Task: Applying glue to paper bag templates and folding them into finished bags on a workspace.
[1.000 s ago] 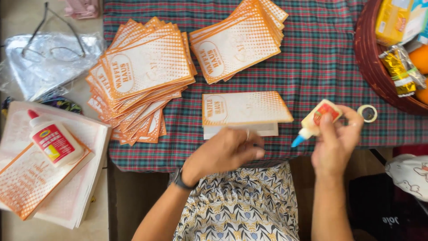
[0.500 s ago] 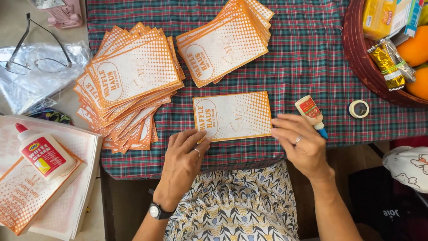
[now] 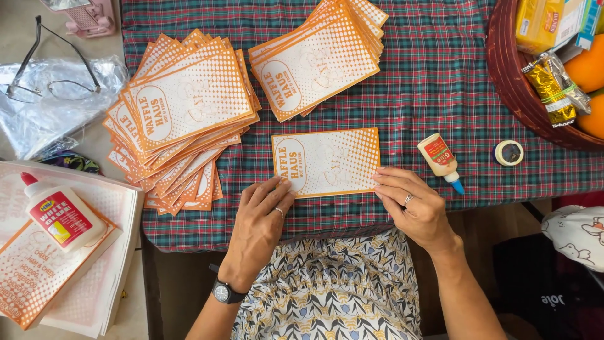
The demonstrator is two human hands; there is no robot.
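left hand [image 3: 261, 217] flat, fingers spread, tips pressing the near-left corner of the bag [image 3: 327, 162]. right hand [image 3: 412, 201] also flat, fingers together, tips on the bag's near-right edge. neither hand pinches anything.

change: a second ago the right hand held the small glue bottle [image 3: 440, 160] with its tip at the bag's edge; half a second ago it was setting the bottle down. now the bottle lies on its side just right of the bag, blue tip pointing near, untouched. judgement: gluing of this piece looks done, hands are now pressing the seam flat.

bag: flat rectangular paper, white with orange dotted border, lying at the near middle of the desk [image 3: 440, 75] on a plaid cloth, woven, green and red. two fanned stacks of like bags: one left [image 3: 182, 113], one far [image 3: 321, 56]. small tape roll [image 3: 509, 152] right of the bottle. round dark basket [image 3: 516, 88] far right. larger glue bottle [image 3: 60, 217] on papers at left; glasses [image 3: 44, 82] on clear crinkled plastic.
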